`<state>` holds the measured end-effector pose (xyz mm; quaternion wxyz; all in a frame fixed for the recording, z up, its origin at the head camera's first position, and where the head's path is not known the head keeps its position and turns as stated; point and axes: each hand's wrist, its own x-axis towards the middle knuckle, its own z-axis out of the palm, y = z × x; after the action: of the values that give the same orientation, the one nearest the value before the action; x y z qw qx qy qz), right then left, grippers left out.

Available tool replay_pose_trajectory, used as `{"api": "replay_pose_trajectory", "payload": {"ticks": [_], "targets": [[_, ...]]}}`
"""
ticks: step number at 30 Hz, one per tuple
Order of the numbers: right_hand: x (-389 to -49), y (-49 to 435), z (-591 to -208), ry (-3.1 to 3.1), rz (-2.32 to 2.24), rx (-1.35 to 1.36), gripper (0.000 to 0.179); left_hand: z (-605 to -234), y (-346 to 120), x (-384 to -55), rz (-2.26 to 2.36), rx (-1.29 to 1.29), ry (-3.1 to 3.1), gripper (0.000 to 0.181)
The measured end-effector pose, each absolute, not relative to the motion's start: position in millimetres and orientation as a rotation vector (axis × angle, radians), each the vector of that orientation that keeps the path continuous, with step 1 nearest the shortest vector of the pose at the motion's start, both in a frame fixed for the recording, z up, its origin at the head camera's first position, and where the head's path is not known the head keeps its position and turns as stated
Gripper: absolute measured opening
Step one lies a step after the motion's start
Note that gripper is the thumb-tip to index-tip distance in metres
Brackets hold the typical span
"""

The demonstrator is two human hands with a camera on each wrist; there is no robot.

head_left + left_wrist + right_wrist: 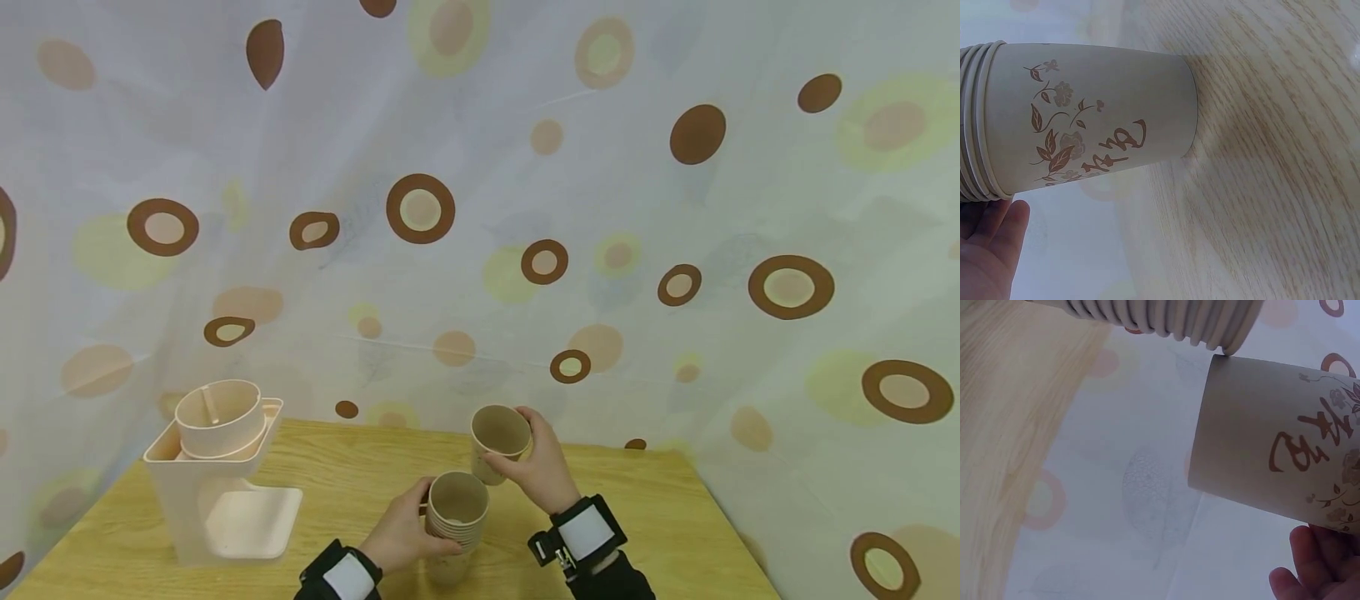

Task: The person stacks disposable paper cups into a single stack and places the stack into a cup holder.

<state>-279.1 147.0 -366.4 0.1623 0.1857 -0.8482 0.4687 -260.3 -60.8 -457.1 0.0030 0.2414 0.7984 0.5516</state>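
Observation:
My left hand (406,528) grips a stack of nested paper cups (455,533) near the rims, at the front middle of the table. In the left wrist view the lowest cup (1097,115) of that stack shows brown flowers and lettering, its base at the wooden surface. Just behind and to the right, my right hand (543,468) holds a single paper cup (500,433), thumb on the near side of its rim. The right wrist view has this cup raised off the table, its base beside the ridged rims of the stack (1166,315).
A cream-coloured plastic holder (217,492) with a round cup-like insert (221,425) and a flat side tray (255,525) stands at the table's left. Behind the wooden table (637,517) hangs a white patterned cloth (480,167).

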Motion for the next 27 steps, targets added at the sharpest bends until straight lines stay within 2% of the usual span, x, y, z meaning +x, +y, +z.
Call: {"api": "replay_pose_trajectory", "payload": {"ticks": [14,21,27], "targets": [[-260.7,133.4,-361.4,-2.452,1.230,0.634,0.076,-454.6,-60.2,-258.2,1.737,0.758,2.495,0.075],[-255.6,125.9,-364.3,-2.473,1.258,0.694,0.074,-454.7,-60.2,-258.2,1.731,0.755,2.486,0.076],[-253.5,122.9,-367.0,-2.468,1.317,0.801,0.065,-455.4,-60.7,-257.8,1.745,0.791,2.489,0.076]]}}
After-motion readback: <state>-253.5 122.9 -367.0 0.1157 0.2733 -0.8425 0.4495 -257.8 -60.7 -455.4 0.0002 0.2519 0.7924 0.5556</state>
